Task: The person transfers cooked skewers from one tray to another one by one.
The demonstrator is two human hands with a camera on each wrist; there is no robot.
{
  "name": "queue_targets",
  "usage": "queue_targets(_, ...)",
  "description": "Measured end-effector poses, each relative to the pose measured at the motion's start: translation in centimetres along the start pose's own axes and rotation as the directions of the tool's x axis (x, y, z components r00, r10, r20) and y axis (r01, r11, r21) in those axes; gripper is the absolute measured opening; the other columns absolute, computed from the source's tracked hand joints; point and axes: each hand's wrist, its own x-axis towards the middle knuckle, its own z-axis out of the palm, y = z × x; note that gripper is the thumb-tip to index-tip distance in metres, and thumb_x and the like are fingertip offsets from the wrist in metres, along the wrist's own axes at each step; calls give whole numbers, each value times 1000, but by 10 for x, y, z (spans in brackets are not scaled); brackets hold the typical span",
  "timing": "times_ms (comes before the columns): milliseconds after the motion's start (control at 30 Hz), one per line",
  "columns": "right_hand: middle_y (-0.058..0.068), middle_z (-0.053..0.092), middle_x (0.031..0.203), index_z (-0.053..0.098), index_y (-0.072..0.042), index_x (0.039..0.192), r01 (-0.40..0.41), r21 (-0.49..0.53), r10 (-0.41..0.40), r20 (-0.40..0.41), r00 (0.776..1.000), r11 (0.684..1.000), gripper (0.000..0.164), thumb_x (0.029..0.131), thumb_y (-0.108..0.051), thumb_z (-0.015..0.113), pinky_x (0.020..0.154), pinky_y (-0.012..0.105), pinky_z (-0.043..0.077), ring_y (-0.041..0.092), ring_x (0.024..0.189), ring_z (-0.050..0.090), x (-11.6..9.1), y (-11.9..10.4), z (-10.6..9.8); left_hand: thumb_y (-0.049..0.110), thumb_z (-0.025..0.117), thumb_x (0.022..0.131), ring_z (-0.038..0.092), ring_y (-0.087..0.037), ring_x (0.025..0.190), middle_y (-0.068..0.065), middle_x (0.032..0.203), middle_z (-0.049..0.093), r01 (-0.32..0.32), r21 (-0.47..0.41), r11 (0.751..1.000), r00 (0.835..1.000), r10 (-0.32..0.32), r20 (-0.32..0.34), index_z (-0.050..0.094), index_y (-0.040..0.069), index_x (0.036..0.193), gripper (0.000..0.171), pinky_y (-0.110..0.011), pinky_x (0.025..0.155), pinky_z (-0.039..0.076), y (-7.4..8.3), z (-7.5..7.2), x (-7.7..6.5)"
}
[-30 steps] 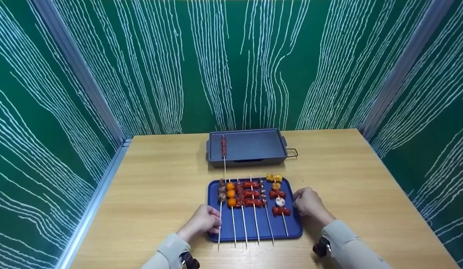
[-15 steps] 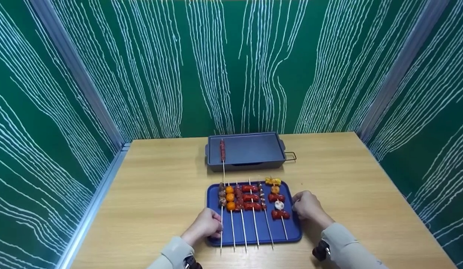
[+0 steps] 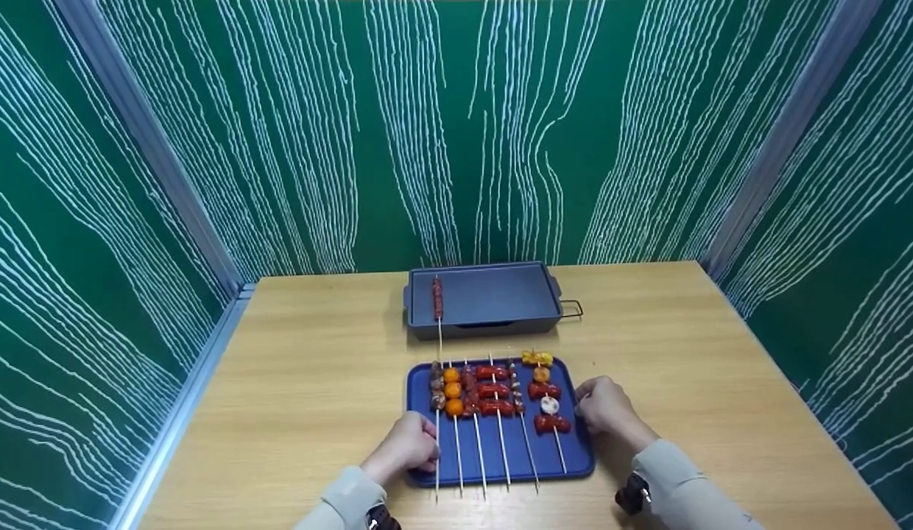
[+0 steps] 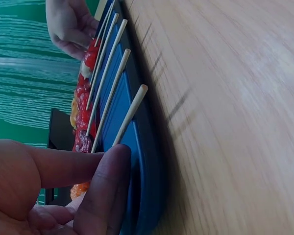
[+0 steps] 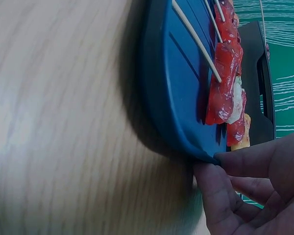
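A blue tray [image 3: 493,460] bears several skewers laid side by side. At its left side my left hand [image 3: 410,444] pinches the stick of the leftmost skewer [image 3: 437,383], which carries brownish meat chunks. In the left wrist view, the thumb and a finger of that hand close on this stick [image 4: 130,115] above the tray's rim. My right hand [image 3: 605,408] grips the tray's right edge; in the right wrist view its thumb and finger pinch the rim [image 5: 204,155]. Beside it lies a mixed skewer [image 3: 551,424] with red, white and yellow pieces.
Behind the tray stands a dark grey grill [image 3: 493,294] with a wire handle [image 3: 573,308] at its right. One meat skewer [image 3: 438,298] lies on the grill, its stick reaching toward the tray. Green walls with white lines enclose the wooden table [image 3: 316,353].
My left hand has shifted slightly right, bringing the lower end of the leftmost stick with it, so the stick lies straighter. The right hand stays on the tray's edge. The head view has tilted slightly.
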Motion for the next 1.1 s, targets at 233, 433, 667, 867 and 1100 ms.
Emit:
queue_targets(233,7,64,67,73,7,98,6,12,-6,0,1000,1000,21,83,10,58,47,27,56,14,51,59,-1,0,1,-17,65,82,70,-19,57,-14,83,60,-4,51,999,1000,3,22,58,-2,93,20,-31,57,64,1,-7,-1)
queue_targets(433,6,63,66,72,7,97,-1,21,1,1,1000,1000,20,83,11,58,47,26,55,14,51,58,-1,0,1,-15,62,86,67,-18,56,-12,77,64,-13,78,997,1000,14,-4,60,-4,99,17,-34,57,63,11,-17,2)
queue_targets(667,7,63,66,72,7,96,-3,9,3,-2,1000,1000,20,82,10,59,46,26,55,14,51,59,1,-1,0,-4,67,95,67,-17,56,-13,87,64,-66,38,997,997,67,-33,63,-6,106,13,-35,59,64,30,-31,11)
queue_targets(867,8,63,67,72,7,96,10,6,-10,-9,1000,1000,21,81,10,59,47,27,56,15,52,60,1,-2,0,3,71,95,74,-29,68,-14,95,69,-102,-38,994,990,98,-97,65,-8,112,21,-34,61,64,49,-43,22)
queue_targets(1100,6,64,68,72,5,94,0,12,0,-2,1000,1000,17,82,9,60,48,27,56,14,53,60,0,-2,0,3,70,93,76,-31,75,-17,101,71,-134,-83,987,983,122,-141,66,-11,120,30,-34,62,65,68,-53,37)
